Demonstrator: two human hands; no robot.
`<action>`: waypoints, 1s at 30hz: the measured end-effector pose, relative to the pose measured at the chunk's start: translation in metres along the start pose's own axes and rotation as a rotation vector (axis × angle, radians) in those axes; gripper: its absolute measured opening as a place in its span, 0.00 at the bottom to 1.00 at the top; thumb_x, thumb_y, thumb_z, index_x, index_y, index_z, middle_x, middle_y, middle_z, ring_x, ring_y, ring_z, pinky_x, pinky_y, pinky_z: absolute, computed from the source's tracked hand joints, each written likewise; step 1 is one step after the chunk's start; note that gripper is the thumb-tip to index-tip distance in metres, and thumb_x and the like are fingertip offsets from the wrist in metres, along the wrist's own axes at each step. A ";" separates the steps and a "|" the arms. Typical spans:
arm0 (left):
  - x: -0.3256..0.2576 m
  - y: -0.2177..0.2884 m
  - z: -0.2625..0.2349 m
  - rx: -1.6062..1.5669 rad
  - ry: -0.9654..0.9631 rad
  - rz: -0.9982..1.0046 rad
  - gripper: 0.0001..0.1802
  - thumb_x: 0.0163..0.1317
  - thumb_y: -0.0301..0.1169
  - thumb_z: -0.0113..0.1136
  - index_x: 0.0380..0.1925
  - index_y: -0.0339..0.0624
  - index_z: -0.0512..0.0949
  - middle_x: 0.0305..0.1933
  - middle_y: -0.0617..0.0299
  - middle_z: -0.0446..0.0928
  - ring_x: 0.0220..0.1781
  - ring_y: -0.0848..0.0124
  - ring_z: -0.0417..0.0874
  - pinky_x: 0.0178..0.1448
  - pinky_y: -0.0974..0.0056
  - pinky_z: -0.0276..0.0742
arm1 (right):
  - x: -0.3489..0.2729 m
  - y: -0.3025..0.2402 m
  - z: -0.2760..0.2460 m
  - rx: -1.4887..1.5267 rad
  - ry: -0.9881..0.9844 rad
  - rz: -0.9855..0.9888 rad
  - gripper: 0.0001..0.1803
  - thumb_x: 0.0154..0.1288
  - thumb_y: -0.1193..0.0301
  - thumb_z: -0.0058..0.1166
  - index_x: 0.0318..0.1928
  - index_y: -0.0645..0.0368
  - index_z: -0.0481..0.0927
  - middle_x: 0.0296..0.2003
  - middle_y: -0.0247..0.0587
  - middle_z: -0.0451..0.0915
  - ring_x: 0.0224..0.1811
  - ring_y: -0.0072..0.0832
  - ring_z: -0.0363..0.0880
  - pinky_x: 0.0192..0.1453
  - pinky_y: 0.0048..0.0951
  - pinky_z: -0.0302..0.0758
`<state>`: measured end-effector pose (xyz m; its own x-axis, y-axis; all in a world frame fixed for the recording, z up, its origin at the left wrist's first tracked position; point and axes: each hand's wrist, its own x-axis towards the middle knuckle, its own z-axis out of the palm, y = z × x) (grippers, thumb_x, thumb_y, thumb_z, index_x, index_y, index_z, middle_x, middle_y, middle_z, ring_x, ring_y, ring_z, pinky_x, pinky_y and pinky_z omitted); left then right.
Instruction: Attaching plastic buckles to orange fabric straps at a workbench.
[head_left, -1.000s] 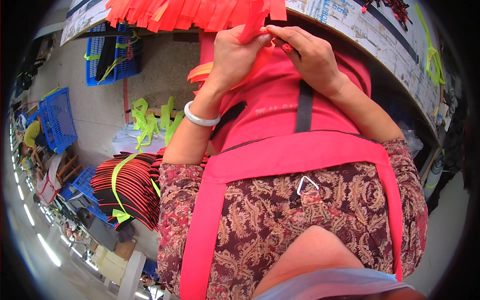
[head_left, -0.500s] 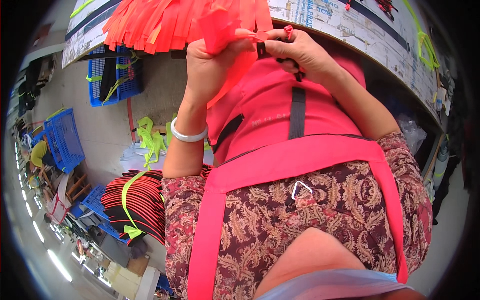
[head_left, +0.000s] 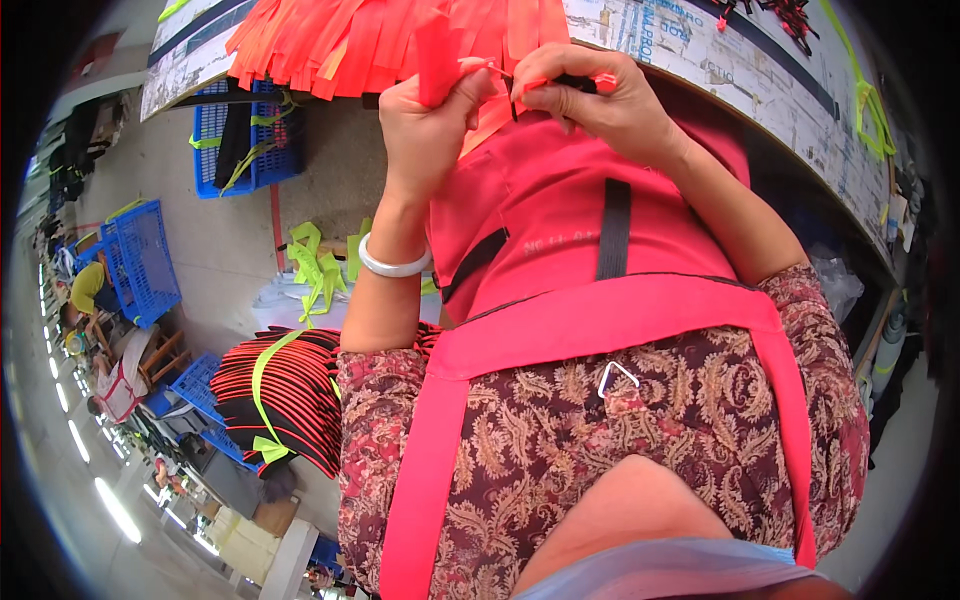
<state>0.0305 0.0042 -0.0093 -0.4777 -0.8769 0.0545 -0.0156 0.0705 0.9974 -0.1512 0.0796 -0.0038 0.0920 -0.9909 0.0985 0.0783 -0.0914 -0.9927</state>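
Both hands are raised close together at the table's front edge. My left hand (head_left: pixel 430 135) is closed on an orange-red fabric strip (head_left: pixel 436 58), whose end stands up above the fist. My right hand (head_left: pixel 612 105) pinches a small black piece with an orange-red end (head_left: pixel 576 84); the fingers partly cover it, and its kind is unclear. A thin reddish strand runs across the gap between the two hands. Behind them, a thick bunch of orange-red strips (head_left: pixel 310 45) hangs over the table edge.
Small black-and-red pieces (head_left: pixel 790 22) and a neon-yellow band (head_left: pixel 872 115) lie on the worn white table (head_left: pixel 690 50). Left of me are blue crates (head_left: pixel 140 265), yellow-green strips (head_left: pixel 318 262) and a tied stack of black-and-red pieces (head_left: pixel 280 395). A person in yellow (head_left: pixel 90 288) is farther back.
My hands have drawn slightly apart, showing the thin strand between them. My right hand has turned, and the black piece now lies sideways in its fingers. The view has shifted slightly.
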 end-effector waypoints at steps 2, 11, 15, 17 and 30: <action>-0.001 -0.001 -0.002 -0.079 -0.012 -0.044 0.05 0.59 0.22 0.62 0.35 0.34 0.82 0.24 0.66 0.79 0.21 0.84 0.71 0.24 0.77 0.66 | -0.001 -0.001 -0.002 0.007 -0.002 0.042 0.04 0.66 0.75 0.53 0.38 0.62 0.78 0.38 0.34 0.77 0.24 0.11 0.68 0.26 0.14 0.66; -0.006 -0.006 -0.014 -0.184 -0.211 -0.039 0.08 0.63 0.23 0.57 0.41 0.32 0.79 0.33 0.57 0.81 0.23 0.80 0.74 0.23 0.76 0.65 | 0.000 -0.001 -0.005 0.008 0.113 0.237 0.10 0.65 0.64 0.57 0.39 0.57 0.81 0.18 0.25 0.72 0.16 0.08 0.65 0.16 0.12 0.59; -0.009 -0.017 -0.006 -0.268 -0.181 -0.051 0.09 0.64 0.25 0.56 0.41 0.31 0.79 0.32 0.56 0.81 0.21 0.79 0.74 0.23 0.75 0.66 | 0.000 0.006 0.001 -0.017 0.136 0.201 0.09 0.64 0.66 0.58 0.39 0.57 0.81 0.18 0.25 0.72 0.16 0.08 0.65 0.17 0.12 0.59; -0.009 -0.017 -0.004 -0.306 -0.170 -0.091 0.11 0.64 0.27 0.57 0.42 0.30 0.78 0.32 0.56 0.81 0.21 0.78 0.75 0.23 0.75 0.67 | -0.001 0.004 0.006 0.023 0.103 0.048 0.09 0.63 0.67 0.59 0.39 0.58 0.81 0.18 0.25 0.72 0.16 0.08 0.66 0.17 0.12 0.60; -0.009 -0.009 -0.010 -0.386 -0.245 -0.200 0.11 0.63 0.29 0.59 0.39 0.31 0.80 0.30 0.59 0.82 0.27 0.78 0.79 0.28 0.76 0.70 | -0.006 -0.015 0.004 -0.140 0.064 0.312 0.09 0.63 0.65 0.59 0.33 0.57 0.80 0.18 0.24 0.72 0.15 0.07 0.65 0.17 0.12 0.59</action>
<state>0.0442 0.0069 -0.0188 -0.6915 -0.7145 -0.1061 0.1761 -0.3092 0.9345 -0.1492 0.0871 0.0109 0.0271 -0.9770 -0.2113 -0.0809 0.2086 -0.9747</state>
